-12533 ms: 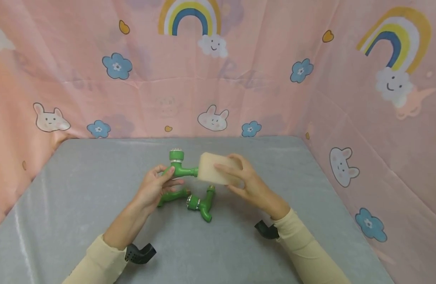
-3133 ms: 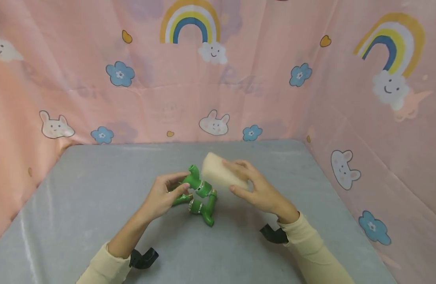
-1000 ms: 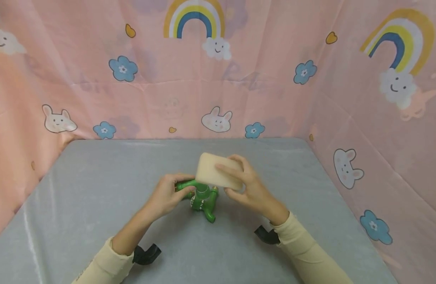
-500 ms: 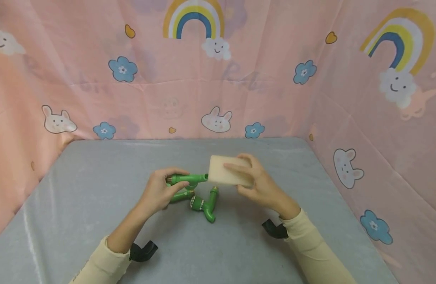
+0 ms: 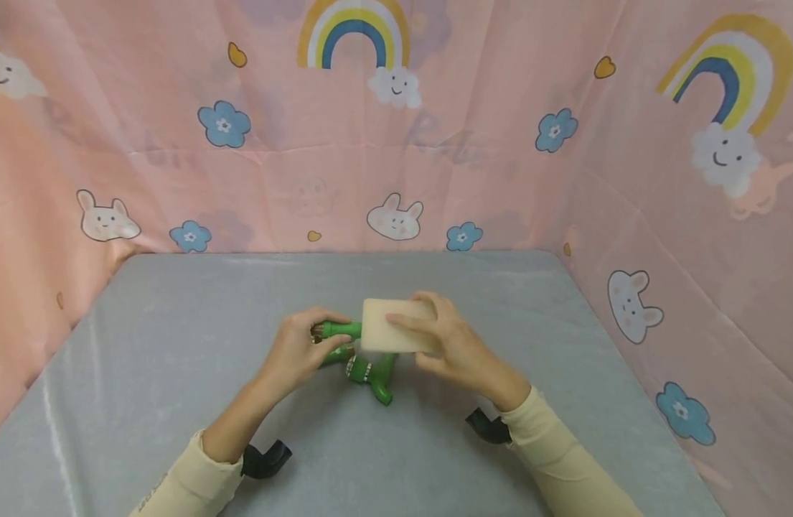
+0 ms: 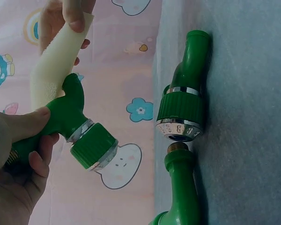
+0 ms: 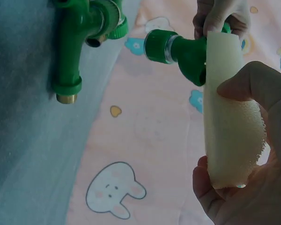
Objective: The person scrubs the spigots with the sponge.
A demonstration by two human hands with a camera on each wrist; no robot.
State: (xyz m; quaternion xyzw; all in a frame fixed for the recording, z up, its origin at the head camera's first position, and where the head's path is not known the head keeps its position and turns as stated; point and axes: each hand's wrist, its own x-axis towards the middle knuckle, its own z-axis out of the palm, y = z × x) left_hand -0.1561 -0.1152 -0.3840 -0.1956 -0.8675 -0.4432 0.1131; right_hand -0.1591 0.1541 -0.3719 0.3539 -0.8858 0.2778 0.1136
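Note:
My left hand [image 5: 299, 345] grips a green faucet [image 5: 340, 329] by its threaded inlet end, thumb laid along the body. In the left wrist view the faucet's ribbed, silver-ringed knob points down and its spout meets a cream sponge [image 6: 54, 65]. My right hand [image 5: 457, 341] pinches that sponge between thumb and fingers, pressing its face over the faucet's spout side. The sponge bends a little in the left wrist view. In the head view it hides the spout end. Both are held up over the table.
Two more green faucets lie on the grey cloth-covered table [image 5: 383, 459], one [image 5: 379, 380] below the sponge, the other [image 5: 336, 355] partly behind the left hand. A pink patterned curtain [image 5: 273, 179] surrounds the back and sides. Black curved pieces [image 5: 267, 459] stick out at both wrists.
Earlier the faucet was held with its knob up, then turned over in the left hand. In the last half second the sponge has moved left and down, over the spout.

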